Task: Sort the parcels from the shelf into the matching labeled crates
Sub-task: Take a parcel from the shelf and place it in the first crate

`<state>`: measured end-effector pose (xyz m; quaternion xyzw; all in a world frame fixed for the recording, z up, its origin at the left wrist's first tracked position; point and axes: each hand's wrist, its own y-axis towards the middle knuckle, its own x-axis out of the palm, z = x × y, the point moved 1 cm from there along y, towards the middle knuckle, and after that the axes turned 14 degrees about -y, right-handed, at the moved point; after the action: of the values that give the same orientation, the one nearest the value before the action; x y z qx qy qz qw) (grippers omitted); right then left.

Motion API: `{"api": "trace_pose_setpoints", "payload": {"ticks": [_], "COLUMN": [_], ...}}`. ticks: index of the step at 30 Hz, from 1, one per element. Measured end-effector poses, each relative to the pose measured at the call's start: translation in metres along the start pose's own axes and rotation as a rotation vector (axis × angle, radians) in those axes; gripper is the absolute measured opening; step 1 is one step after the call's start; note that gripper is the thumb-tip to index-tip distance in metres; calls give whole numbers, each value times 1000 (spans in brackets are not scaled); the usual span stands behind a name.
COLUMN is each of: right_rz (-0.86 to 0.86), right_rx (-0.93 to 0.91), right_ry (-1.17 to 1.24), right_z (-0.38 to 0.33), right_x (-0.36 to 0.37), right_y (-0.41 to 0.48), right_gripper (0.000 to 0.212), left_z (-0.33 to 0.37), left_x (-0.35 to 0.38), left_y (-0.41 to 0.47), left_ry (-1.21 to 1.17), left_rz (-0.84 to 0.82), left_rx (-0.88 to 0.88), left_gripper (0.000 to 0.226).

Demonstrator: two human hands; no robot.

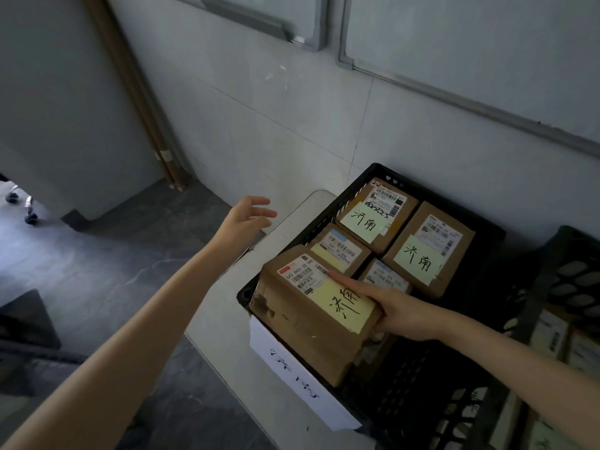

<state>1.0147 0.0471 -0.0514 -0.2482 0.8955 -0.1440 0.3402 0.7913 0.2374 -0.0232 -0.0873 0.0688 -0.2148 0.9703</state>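
My right hand [397, 311] grips a brown cardboard parcel [308, 323] by its right end, fingers across the top and its yellow handwritten note. The parcel sits tilted at the near left corner of a black plastic crate [357, 190], partly over the rim. Several more parcels lie flat in the crate, two of them [428, 251] [376, 216] with green handwritten notes. A white paper label [292, 371] hangs on the crate's front wall. My left hand [248, 219] hovers in the air left of the crate with loosely spread fingers, holding nothing.
The crate stands on a pale table [224, 319] against a grey wall. A second black crate [571, 274] holding parcels stands to the right. Dark floor lies to the left, with chair castors [19, 203] at the far left and wooden poles [152, 131] leaning in the corner.
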Motion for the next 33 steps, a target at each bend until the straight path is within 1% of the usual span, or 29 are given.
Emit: {"api": "trace_pose_setpoints", "payload": {"ticks": [7, 10, 16, 21, 26, 29, 33], "right_rz": [165, 223, 239, 274, 296, 281, 258], "right_rx": [-26, -40, -73, -106, -105, -107, -51], "right_ry": [-6, -59, -205, -393, -500, -548, -609], "right_z": [5, 9, 6, 8, 12, 13, 10], "right_x": [9, 15, 23, 34, 45, 42, 50], "right_y": [-3, -4, -1, 3, 3, 4, 7], "right_gripper": [99, 100, 100, 97, 95, 99, 97], "left_z": [-2, -3, -6, -4, -2, 1, 1], "left_x": [-4, -6, -3, 6, 9, 10, 14], "left_y": [-6, -9, -15, -18, -20, -20, -19], "left_ry": [12, 15, 22, 19, 13, 25, 21], "left_rz": [-21, -22, -29, -43, -63, -76, -74], "left_rx": [9, 6, 10, 18, 7, 22, 25], "left_gripper": [29, 28, 29, 29, 28, 28, 28]}}
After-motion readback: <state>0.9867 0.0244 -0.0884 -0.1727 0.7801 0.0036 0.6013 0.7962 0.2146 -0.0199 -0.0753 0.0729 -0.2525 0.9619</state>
